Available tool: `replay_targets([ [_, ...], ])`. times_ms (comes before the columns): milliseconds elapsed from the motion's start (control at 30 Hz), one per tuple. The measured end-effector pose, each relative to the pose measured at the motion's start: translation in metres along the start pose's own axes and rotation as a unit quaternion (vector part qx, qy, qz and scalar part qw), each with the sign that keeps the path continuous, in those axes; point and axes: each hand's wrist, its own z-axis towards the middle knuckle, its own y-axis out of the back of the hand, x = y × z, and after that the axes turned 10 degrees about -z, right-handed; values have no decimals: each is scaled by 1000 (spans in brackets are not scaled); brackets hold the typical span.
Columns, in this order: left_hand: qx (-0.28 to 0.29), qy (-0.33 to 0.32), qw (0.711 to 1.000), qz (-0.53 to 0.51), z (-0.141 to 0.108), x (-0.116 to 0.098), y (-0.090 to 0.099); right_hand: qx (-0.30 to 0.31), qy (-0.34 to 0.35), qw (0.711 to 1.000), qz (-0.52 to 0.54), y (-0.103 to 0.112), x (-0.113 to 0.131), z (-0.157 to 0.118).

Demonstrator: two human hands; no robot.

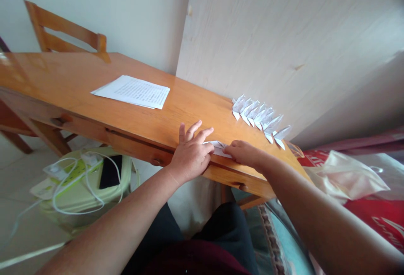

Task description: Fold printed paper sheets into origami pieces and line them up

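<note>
A small folded piece of white paper (221, 148) lies near the front edge of the wooden table. My left hand (193, 155) rests at its left end, several fingers spread over the tabletop and the thumb side against the paper. At the right end, my right hand (244, 152) is closed, with its curled fingers gripping the paper; the fingertips are partly hidden. Beyond my right hand stands a row of folded white paper pieces (260, 116) with pointed tips. To the left, a stack of printed sheets (134, 92) lies flat.
The wooden table (189, 102) backs onto a pale panel (268, 35). A wooden chair (71, 26) stands behind its left end. Lower left, a pale green stool (126, 178) holds a power strip (77, 172), white cables and a dark phone (110, 172). Red and white bags (353, 178) sit right.
</note>
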Motion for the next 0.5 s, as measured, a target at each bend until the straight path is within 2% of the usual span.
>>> replay_targets([
  [267,20,-32,999,9,-5,-24,-17,-2,55,998,11,-4,-10,7],
  [500,47,-18,999,16,-4,-25,-19,35,73,995,62,2,-13,2],
])
